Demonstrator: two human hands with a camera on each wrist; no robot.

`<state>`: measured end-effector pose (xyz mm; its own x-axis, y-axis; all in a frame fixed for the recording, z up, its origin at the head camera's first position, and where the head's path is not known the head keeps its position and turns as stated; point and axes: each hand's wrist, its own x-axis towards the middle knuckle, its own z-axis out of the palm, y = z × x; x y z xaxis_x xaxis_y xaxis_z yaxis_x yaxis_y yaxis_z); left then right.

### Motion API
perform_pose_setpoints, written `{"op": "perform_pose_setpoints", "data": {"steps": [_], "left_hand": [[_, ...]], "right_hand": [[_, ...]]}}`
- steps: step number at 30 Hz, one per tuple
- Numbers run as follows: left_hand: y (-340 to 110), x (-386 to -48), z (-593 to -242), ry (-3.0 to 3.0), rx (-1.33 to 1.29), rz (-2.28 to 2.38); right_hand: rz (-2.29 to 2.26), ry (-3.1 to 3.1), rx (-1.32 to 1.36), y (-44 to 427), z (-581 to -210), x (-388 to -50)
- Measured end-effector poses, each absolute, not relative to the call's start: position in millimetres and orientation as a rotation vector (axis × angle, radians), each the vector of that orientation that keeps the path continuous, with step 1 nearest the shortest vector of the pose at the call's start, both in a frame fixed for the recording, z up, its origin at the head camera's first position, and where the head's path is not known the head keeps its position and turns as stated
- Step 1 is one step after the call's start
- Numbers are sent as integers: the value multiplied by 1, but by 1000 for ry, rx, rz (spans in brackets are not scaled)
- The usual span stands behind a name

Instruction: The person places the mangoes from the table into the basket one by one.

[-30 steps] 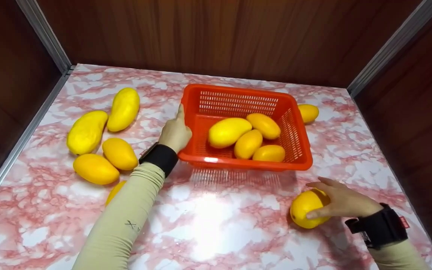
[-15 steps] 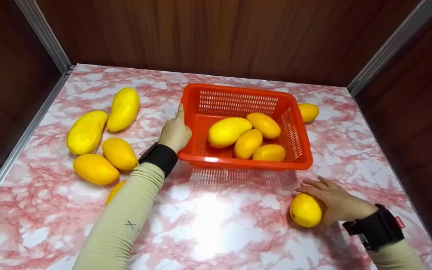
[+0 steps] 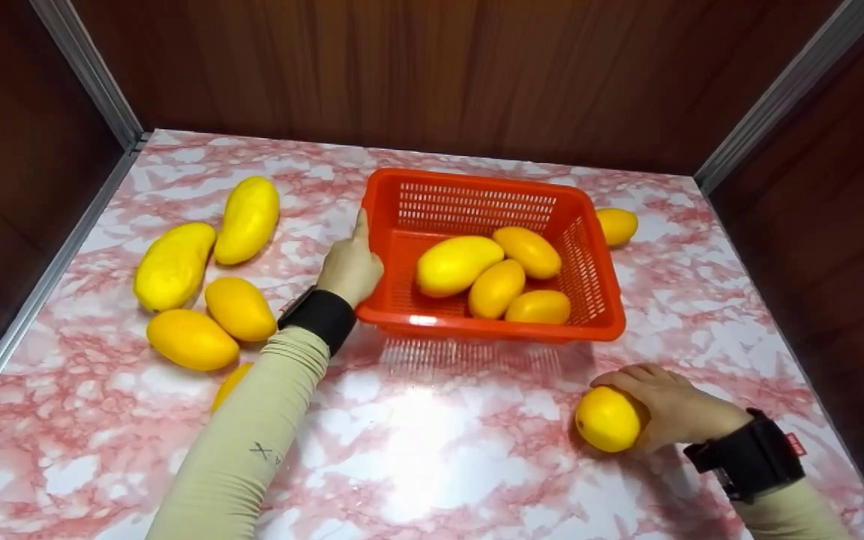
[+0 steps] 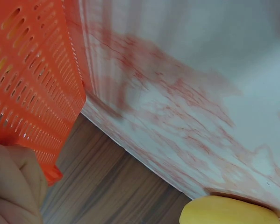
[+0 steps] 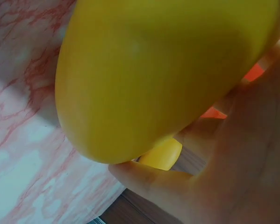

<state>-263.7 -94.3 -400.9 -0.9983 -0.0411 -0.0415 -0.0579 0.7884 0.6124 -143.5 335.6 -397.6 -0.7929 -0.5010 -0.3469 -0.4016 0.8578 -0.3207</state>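
While the left hand (image 3: 352, 268) grips the basket (image 3: 477, 180), the right hand (image 3: 668, 409) grips a mango (image 3: 606, 421)

Where the left sleeve (image 3: 241, 450) crosses the worktop (image 3: 492, 457), it covers most of a second mango (image 3: 232, 384); only an edge shows. A third mango (image 3: 618, 226), right of the basket, is partly hidden by the basket wall. The right wrist view cuts off the top of the gripped mango; the left wrist view crops both basket and left hand. Whether the gripped mango touches the worktop cannot be determined.

The left forearm runs diagonally forward from the lower edge, index finger straight along the left rim. The other fingers are folded at the outer wall.

The right forearm enters at the lower right. The right hand is curled round the gripped mango's right side, fingers over its top; one fingertip (image 5: 121, 170) meets its lower surface. This mango is near the basket's near right corner; four mangoes (image 3: 497, 289) lie inside.
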Motion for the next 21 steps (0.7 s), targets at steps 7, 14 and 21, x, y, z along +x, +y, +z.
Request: {"op": "perform_pose_setpoints", "data": {"steps": [7, 14, 21], "left_hand": [[-95, -263, -402, 2960, -70, 1013], [-94, -262, -401, 2962, -82, 1009], [-95, -262, -401, 2966, -59, 1015]], "right_hand": [[-374, 2580, -643, 333, -390, -145], [-401, 2584, -677, 329, -373, -147], [-428, 2610, -697, 324, -355, -145]]}}
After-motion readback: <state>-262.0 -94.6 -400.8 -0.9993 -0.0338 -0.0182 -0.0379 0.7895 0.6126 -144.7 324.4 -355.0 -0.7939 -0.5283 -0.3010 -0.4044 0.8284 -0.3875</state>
